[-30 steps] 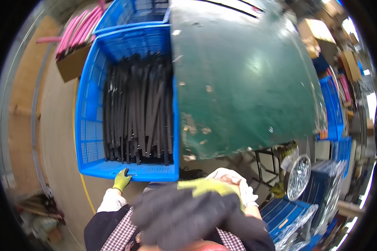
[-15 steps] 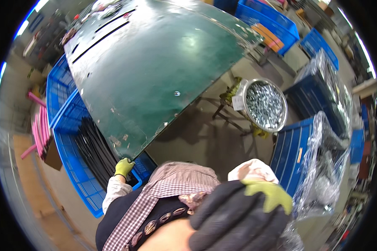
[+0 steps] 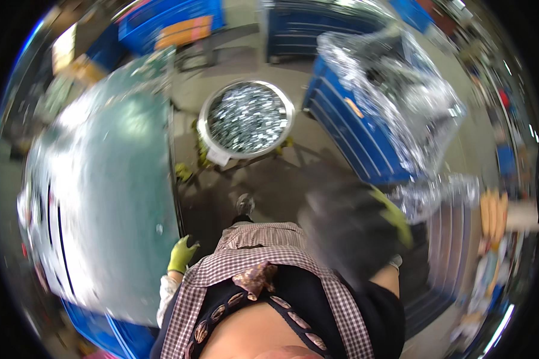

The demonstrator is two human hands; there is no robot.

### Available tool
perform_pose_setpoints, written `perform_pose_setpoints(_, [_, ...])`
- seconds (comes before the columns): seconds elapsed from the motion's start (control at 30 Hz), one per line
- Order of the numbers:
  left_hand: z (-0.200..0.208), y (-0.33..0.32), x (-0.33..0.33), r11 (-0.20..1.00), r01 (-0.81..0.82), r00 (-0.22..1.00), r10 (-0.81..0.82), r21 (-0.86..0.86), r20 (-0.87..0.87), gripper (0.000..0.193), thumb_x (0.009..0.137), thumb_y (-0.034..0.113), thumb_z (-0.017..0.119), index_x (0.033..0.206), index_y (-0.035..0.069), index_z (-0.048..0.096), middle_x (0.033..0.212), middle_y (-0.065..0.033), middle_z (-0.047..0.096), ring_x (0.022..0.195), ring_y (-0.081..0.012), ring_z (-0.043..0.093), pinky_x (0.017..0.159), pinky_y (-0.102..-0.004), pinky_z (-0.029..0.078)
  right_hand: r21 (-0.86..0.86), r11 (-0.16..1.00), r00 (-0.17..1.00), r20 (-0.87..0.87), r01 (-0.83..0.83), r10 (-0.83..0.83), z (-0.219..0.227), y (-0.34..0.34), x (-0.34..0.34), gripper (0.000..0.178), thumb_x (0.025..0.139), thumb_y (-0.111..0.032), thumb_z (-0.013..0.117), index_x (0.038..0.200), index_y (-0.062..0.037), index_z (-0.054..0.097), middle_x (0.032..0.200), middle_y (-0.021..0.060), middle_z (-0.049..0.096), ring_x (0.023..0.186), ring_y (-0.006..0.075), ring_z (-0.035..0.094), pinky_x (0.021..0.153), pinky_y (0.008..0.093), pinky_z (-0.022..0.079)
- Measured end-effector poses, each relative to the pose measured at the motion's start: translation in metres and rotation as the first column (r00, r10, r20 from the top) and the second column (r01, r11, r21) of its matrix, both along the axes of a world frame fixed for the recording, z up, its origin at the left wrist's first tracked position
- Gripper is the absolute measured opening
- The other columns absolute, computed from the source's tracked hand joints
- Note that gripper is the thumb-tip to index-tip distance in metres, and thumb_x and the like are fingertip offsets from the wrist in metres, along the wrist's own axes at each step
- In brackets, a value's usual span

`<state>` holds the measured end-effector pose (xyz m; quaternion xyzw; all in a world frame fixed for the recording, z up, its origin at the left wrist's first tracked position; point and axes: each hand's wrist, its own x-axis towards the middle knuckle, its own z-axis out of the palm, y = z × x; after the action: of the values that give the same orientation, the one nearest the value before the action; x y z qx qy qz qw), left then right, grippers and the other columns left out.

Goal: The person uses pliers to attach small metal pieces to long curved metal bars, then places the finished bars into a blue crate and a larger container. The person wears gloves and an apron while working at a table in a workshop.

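Two gloved hands frame the person's checked apron (image 3: 239, 239), one at either side of the body. The left hand (image 3: 181, 255), in yellow-green, sits just beside the near right corner of the green tabletop (image 3: 126, 197); its finger and thumb look a little apart with nothing visible between them, though whether it touches the edge I cannot tell. The right hand (image 3: 354, 230), in a black glove with a yellow-green part, is raised near the camera and smeared by blur, so whether its fingers are together, apart or around something cannot be told. Beyond it lies clear plastic film (image 3: 401, 102), draped loosely over a blue crate (image 3: 354, 134). The round metal basin (image 3: 291, 113), filled with small shiny pieces (image 3: 245, 116), is off the tabletop's right edge, between that edge and the crate and out of reach of both hands as they stand. A shoe (image 3: 244, 204) shows on the floor just this side of it. Moving well in this gap asks for short, careful steps, the left hand kept light and clear of the tabletop's corner, and the right hand kept off the loose film, which could snag a glove. The basin's loose pieces would probably slide if knocked, so its rim deserves a wide berth from elbows and feet.
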<state>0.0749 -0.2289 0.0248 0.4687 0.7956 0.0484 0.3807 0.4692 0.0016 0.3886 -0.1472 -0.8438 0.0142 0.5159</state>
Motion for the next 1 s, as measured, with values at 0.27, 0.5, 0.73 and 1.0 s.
perform_pose_setpoints(0.27, [-0.016,0.231,0.013,0.747,0.664,0.748,-0.664,0.026,-0.024,0.065,0.079,0.039,0.072,0.127,-0.002,0.055,0.121,-0.0247,0.061,0.112,-0.0404,0.058,0.093,-0.0432,0.048,-0.834,0.377,0.847,0.183,0.402,-0.498,-0.192,-0.01,0.071,0.028,0.077,-0.024,0.074,0.099,-0.0069,0.07,0.089,0.0155,0.069,0.079,0.0339,0.065,0.073,0.0405,0.052])
perform_pose_setpoints(0.5, [0.049,0.396,0.157,0.578,0.793,0.605,-0.784,0.191,-0.138,0.05,0.083,0.033,0.069,0.122,0.003,0.061,0.109,-0.0178,0.067,0.1,-0.0367,0.063,0.085,-0.0428,0.049,-0.783,-0.179,0.383,0.473,0.596,-0.794,-0.296,-0.114,0.138,0.025,0.08,-0.031,0.069,0.093,-0.0098,0.07,0.086,0.0157,0.068,0.082,0.0363,0.064,0.072,0.044,0.051])
perform_pose_setpoints(0.73, [0.002,0.434,0.298,0.344,0.929,0.304,-0.919,0.133,0.252,0.047,0.082,0.023,0.068,0.121,-0.001,0.059,0.11,-0.0226,0.066,0.102,-0.0358,0.064,0.086,-0.0395,0.049,-0.763,-0.332,0.306,0.558,0.555,-0.771,-0.309,-0.119,0.228,0.028,0.084,-0.032,0.066,0.099,-0.0084,0.071,0.091,0.0168,0.068,0.088,0.0368,0.064,0.076,0.0449,0.05])
perform_pose_setpoints(1.0, [0.039,0.441,0.46,0.04,0.999,0.035,-0.987,0.026,0.158,0.051,0.083,0.034,0.066,0.122,0.002,0.059,0.113,-0.0214,0.064,0.106,-0.0368,0.061,0.088,-0.042,0.049,-0.809,-0.354,0.145,0.467,0.47,-0.872,-0.274,-0.117,0.305,0.022,0.085,-0.028,0.062,0.095,-0.0091,0.066,0.083,0.0174,0.065,0.083,0.0391,0.061,0.072,0.0474,0.048])
